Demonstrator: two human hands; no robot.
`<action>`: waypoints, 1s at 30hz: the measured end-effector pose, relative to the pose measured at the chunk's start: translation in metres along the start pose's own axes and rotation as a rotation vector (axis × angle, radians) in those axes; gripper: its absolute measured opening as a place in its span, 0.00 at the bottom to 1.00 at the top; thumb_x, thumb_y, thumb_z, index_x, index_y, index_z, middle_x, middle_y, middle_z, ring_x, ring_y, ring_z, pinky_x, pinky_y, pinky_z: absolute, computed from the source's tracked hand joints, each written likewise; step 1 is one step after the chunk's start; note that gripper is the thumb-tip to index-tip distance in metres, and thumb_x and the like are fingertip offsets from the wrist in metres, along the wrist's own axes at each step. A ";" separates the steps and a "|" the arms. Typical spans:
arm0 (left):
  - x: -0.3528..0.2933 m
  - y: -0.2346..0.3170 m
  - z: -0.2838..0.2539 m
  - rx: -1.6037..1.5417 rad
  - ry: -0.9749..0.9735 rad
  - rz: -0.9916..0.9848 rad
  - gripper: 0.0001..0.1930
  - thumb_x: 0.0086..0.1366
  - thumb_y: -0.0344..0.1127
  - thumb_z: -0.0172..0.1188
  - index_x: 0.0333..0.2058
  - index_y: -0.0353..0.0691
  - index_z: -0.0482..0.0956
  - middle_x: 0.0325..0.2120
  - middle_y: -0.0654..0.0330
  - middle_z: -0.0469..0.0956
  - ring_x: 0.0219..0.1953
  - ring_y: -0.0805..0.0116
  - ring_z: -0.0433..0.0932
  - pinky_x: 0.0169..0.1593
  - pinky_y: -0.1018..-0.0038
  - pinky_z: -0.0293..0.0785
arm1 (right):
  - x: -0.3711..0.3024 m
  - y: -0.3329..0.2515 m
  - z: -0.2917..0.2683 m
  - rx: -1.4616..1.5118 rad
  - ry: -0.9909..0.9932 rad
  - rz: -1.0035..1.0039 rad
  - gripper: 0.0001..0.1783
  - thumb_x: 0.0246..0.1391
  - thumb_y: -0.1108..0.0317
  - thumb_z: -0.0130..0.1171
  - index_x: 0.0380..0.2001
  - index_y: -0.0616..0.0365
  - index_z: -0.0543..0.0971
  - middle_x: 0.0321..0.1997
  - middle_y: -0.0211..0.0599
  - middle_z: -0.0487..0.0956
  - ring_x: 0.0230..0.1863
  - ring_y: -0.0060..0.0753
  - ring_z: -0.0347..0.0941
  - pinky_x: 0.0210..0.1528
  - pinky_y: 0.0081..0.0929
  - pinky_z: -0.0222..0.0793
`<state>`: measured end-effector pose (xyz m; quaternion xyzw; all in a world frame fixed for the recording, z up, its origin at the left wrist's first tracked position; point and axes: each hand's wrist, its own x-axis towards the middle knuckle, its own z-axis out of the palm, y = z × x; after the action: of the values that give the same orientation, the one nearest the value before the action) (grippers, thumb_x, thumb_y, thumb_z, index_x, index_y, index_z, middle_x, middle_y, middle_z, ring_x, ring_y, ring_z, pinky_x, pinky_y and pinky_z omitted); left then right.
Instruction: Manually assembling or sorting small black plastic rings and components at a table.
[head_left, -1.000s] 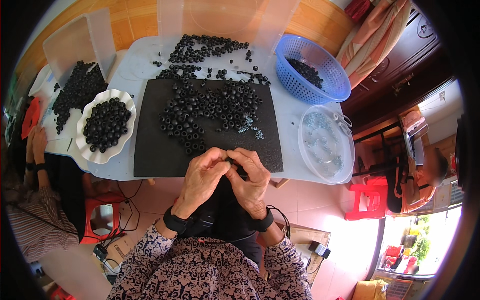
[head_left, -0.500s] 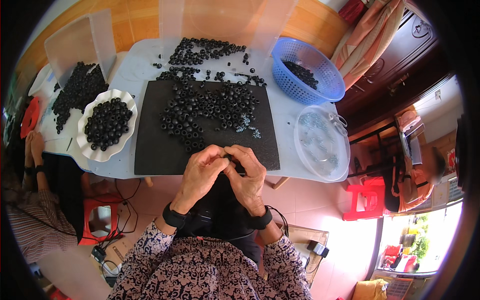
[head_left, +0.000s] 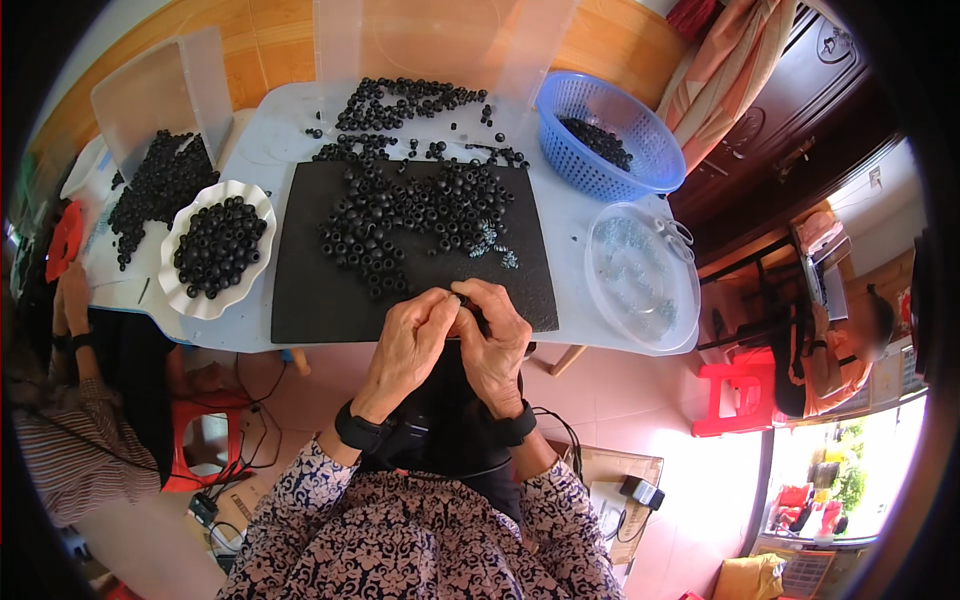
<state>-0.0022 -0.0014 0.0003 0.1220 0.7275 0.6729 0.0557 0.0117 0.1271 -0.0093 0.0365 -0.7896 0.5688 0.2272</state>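
My left hand and my right hand meet at the near edge of a black mat. Fingertips of both pinch a small black part, mostly hidden between them. On the mat lies a spread of round black bead-like pieces with holes. Beside their right end sit small pale bluish bits, too fine to make out. A scalloped white dish at the left is heaped with more of the black pieces.
Loose black pieces lie behind the mat. At the right stand a blue perforated basket and a clear round lid holding tiny clear bits. A co-worker's hands are at the far left, near another black pile. A red stool stands right.
Both hands stay together over the mat's near edge, with the fingers slightly shifted around the small black part. The view has shifted slightly. The pieces on the mat look unchanged.
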 end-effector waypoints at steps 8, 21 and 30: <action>-0.001 0.003 0.003 -0.096 0.059 -0.026 0.13 0.68 0.36 0.51 0.33 0.31 0.77 0.22 0.64 0.75 0.26 0.80 0.72 0.30 0.78 0.69 | 0.005 -0.002 -0.005 0.041 -0.101 -0.036 0.17 0.45 0.80 0.64 0.43 0.60 0.81 0.41 0.40 0.80 0.37 0.32 0.78 0.40 0.26 0.74; -0.004 0.009 0.005 -0.019 0.030 0.003 0.20 0.74 0.41 0.43 0.29 0.31 0.74 0.22 0.60 0.75 0.28 0.74 0.73 0.35 0.75 0.69 | 0.005 -0.002 -0.007 -0.064 -0.073 -0.071 0.15 0.48 0.80 0.62 0.41 0.62 0.81 0.39 0.42 0.81 0.37 0.37 0.78 0.41 0.29 0.74; -0.004 0.002 0.009 -0.107 0.043 0.062 0.22 0.75 0.44 0.46 0.29 0.30 0.76 0.21 0.59 0.77 0.25 0.77 0.72 0.30 0.77 0.69 | 0.010 0.003 -0.014 0.095 -0.175 0.084 0.15 0.52 0.79 0.61 0.45 0.63 0.80 0.37 0.39 0.80 0.36 0.29 0.77 0.41 0.23 0.72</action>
<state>0.0044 0.0065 0.0012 0.1270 0.6874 0.7146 0.0256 0.0066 0.1431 -0.0044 0.0636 -0.7794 0.6092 0.1315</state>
